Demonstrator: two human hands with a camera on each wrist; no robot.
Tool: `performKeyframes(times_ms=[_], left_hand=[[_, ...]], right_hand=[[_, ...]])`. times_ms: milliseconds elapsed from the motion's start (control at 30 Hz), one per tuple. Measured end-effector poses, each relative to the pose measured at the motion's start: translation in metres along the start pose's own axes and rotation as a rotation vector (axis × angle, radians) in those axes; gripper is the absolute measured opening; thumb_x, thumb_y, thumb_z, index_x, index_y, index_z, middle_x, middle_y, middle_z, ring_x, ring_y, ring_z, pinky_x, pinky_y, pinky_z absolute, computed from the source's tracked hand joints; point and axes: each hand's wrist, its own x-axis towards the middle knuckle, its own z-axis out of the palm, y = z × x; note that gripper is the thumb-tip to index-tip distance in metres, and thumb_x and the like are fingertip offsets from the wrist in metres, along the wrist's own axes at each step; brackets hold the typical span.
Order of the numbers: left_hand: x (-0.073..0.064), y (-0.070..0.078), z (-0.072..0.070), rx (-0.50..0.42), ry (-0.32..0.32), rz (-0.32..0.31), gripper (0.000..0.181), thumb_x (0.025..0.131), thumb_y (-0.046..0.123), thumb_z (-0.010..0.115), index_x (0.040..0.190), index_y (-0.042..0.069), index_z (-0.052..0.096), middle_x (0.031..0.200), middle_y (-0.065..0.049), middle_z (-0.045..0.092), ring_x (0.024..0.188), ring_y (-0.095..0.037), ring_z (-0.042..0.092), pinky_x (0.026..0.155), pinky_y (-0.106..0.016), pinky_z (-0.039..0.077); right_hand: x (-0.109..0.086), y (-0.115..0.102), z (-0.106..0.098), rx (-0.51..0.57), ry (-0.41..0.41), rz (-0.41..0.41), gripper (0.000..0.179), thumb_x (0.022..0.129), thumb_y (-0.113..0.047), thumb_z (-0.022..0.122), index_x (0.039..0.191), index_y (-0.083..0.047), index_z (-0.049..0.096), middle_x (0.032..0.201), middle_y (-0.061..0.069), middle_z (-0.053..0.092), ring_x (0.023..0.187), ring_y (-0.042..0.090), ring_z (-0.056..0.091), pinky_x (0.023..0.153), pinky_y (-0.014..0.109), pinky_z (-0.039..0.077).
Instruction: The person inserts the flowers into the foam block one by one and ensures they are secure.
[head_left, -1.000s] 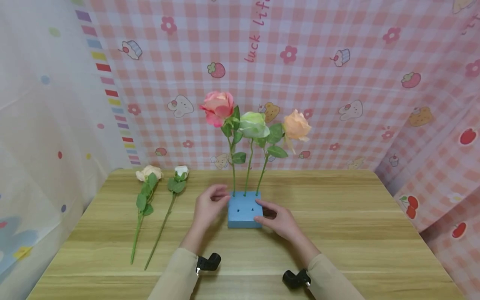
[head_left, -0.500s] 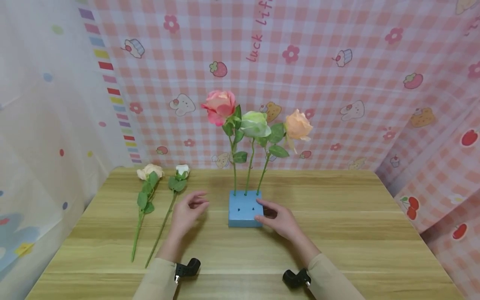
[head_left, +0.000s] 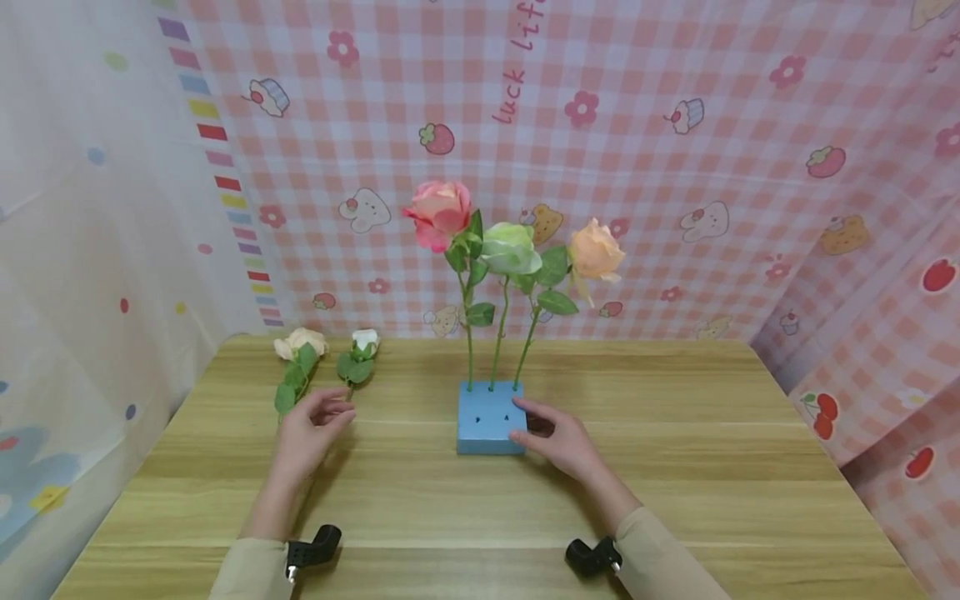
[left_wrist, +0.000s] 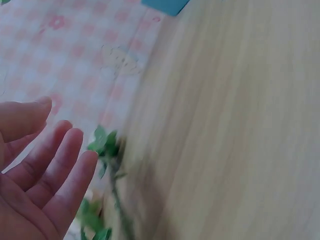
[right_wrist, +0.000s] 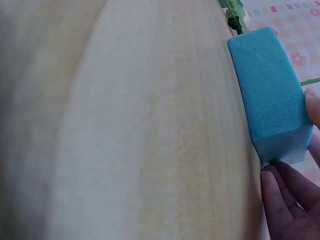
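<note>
My left hand is above the stems of two artificial roses at the left, fingers loosely bent and nothing held. One is a cream rose, the other a white rose; the hand covers part of their stems. My right hand grips the right side of a blue foam block, which also shows in the right wrist view. Standing in the block's back row are a pink rose, a pale green rose and a peach rose. Two small holes show in front of them.
Everything rests on a wooden table. Behind it hangs a pink checked cloth, and a white dotted curtain runs along the left. Each wrist carries a black camera mount, one at the left sleeve.
My left hand has moved left, away from the foam block to over the two lying roses. My right hand has stayed on the block, and the standing roses have not moved.
</note>
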Motion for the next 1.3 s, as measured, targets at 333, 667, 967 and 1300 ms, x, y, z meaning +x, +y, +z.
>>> performKeyframes(times_ms=[333, 667, 967, 1300], left_hand=[[-0.008, -0.013, -0.041, 0.033, 0.061, 0.004, 0.037, 0.095, 0.010, 0.068, 0.128, -0.004, 0.059, 0.114, -0.024, 0.067, 0.088, 0.008, 0.055, 0.076, -0.008, 0.045], [-0.018, -0.031, -0.070, 0.040, 0.063, -0.073, 0.051, 0.096, 0.020, 0.068, 0.138, -0.004, 0.051, 0.121, -0.027, 0.062, 0.088, 0.010, 0.054, 0.073, -0.009, 0.047], [-0.026, -0.041, -0.080, -0.062, -0.038, -0.212, 0.065, 0.097, 0.018, 0.067, 0.146, -0.010, 0.036, 0.132, -0.037, 0.051, 0.086, 0.013, 0.055, 0.076, -0.017, 0.055], [-0.031, -0.050, -0.086, -0.052, -0.146, -0.300, 0.066, 0.093, 0.013, 0.071, 0.142, -0.015, 0.037, 0.127, -0.035, 0.056, 0.083, 0.001, 0.065, 0.075, -0.027, 0.059]], right_hand=[[-0.001, 0.000, -0.001, 0.000, -0.007, -0.006, 0.056, 0.088, -0.029, 0.077, 0.139, -0.018, 0.058, 0.121, 0.006, 0.066, 0.108, 0.022, 0.062, 0.092, 0.038, 0.053], [0.000, 0.001, -0.001, 0.000, 0.000, -0.024, 0.056, 0.087, -0.029, 0.078, 0.139, -0.017, 0.059, 0.121, 0.006, 0.066, 0.108, 0.022, 0.063, 0.092, 0.037, 0.053], [0.000, 0.003, 0.000, 0.009, -0.005, -0.019, 0.056, 0.088, -0.029, 0.078, 0.139, -0.017, 0.059, 0.122, 0.006, 0.066, 0.108, 0.022, 0.063, 0.092, 0.037, 0.053], [0.000, 0.001, 0.000, 0.009, -0.001, -0.003, 0.056, 0.088, -0.028, 0.078, 0.139, -0.018, 0.059, 0.122, 0.006, 0.066, 0.109, 0.022, 0.062, 0.093, 0.038, 0.053]])
